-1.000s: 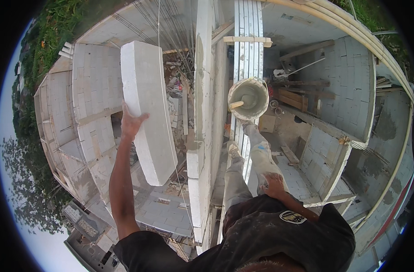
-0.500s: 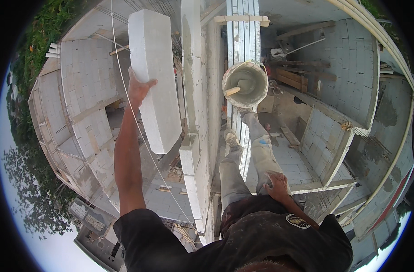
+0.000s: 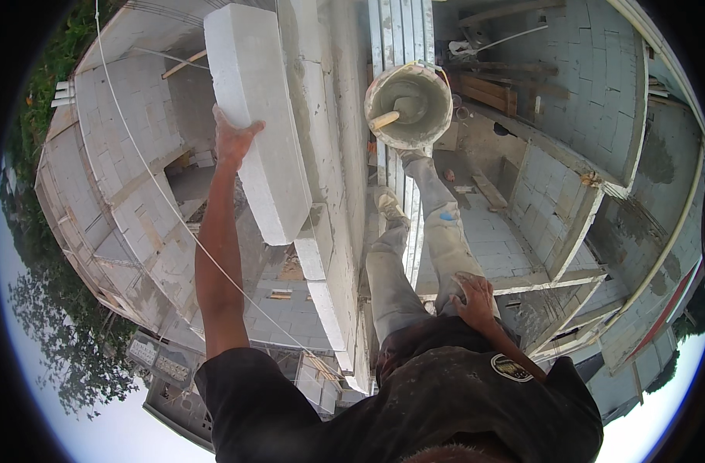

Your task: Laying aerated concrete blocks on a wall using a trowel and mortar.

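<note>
Fingers (L) (image 3: pixel 220 124) wide round lt-grey block (image 3: pixel 272 150)

Obstructing string (image 3: pixel 167 202) across left forearm (image 3: pixel 218 220)

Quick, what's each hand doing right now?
Left hand: closed on the side of a long white rectangular block.
Right hand: open, resting on the dusty grey cloth trouser leg, holding nothing visible.

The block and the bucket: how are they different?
The block is long and flat-sided; the bucket is round and open-topped.
The left hand grips the block; no hand touches the bucket.
The bucket has a light-handled tool in it; nothing lies on the block's visible faces.
Both are pale and greyish.
</note>
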Tool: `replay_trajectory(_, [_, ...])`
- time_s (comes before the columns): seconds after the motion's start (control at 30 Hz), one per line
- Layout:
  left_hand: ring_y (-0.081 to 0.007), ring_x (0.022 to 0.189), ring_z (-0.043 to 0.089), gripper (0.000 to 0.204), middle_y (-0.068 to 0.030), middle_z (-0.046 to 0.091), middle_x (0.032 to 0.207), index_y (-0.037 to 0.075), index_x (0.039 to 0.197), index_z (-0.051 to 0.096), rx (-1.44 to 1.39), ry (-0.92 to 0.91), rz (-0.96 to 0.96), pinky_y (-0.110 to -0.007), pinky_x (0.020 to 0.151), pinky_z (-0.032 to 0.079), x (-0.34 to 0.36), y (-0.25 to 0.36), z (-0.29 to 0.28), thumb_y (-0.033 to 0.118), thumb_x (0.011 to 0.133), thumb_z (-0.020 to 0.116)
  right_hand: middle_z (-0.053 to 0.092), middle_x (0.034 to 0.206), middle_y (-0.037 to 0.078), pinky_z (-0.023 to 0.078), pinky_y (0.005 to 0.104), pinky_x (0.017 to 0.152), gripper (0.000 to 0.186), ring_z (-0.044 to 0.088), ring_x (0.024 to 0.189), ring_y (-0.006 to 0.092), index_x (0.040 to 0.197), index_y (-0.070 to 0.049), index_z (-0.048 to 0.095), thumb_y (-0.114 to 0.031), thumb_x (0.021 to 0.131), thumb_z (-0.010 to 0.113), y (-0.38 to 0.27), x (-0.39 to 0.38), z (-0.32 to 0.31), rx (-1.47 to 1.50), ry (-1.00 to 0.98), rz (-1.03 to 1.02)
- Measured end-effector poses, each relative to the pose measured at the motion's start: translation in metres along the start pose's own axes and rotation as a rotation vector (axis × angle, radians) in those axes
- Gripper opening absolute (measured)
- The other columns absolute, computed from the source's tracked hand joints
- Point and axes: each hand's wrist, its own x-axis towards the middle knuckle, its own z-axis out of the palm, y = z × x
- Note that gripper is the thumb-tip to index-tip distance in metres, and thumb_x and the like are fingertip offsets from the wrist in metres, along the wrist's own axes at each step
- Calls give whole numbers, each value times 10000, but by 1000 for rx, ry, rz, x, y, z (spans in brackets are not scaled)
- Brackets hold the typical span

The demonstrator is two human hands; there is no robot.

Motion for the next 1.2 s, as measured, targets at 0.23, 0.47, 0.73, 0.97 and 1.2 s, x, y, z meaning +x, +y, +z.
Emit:
replay_trajectory(0.23, [-393, 1271, 489, 1199, -277, 431, 1412, 10, 1536, 75, 55, -4, -2, -442, 1073, 410, 6, -26, 20, 272, 671, 862, 564, 1306, 68, 325, 467, 1053, 530, 466, 1215, 309, 1303, -156, 587, -212, 794, 726, -7, -1, 0, 12, -17, 26])
replay_trajectory(0.47, [-398, 1292, 462, 1211, -262, 392, 1440, 33, 1542, 66, 66, -2, -15, -447, 1082, 404, 5, -36, 33, 287, 669, 865, 563, 1306, 67, 322, 472, 1058, 520, 464, 1221, 312, 1297, -154, 593, -204, 797, 728, -14, -1, 2, 8, -9, 32])
replay_trajectory(0.73, [-398, 1292, 460, 1221, -256, 403, 1428, 52, 1548, 55, 134, -1, -37, -463, 1095, 386, 0, -20, 41, 332, 672, 858, 558, 1312, 69, 321, 468, 1057, 521, 463, 1221, 310, 1297, -152, 592, -203, 797, 729, -21, -3, 5, 17, 7, 37])
replay_trajectory(0.97, [-405, 1296, 449, 1242, -266, 396, 1429, 60, 1553, 39, 175, -14, -97, -466, 1095, 380, -1, -11, 53, 344, 664, 859, 542, 1313, 80, 284, 502, 1083, 511, 435, 1241, 321, 1311, -170, 582, -227, 818, 705, -19, -6, 11, 53, -29, 73])
replay_trajectory(1.2, [-401, 1301, 442, 1250, -267, 390, 1432, 50, 1551, 33, 178, -16, -85, -466, 1097, 376, -5, -8, 58, 350, 661, 857, 543, 1312, 77, 288, 494, 1079, 505, 437, 1240, 313, 1304, -164, 589, -226, 817, 708, -21, -4, 10, 57, -32, 70])
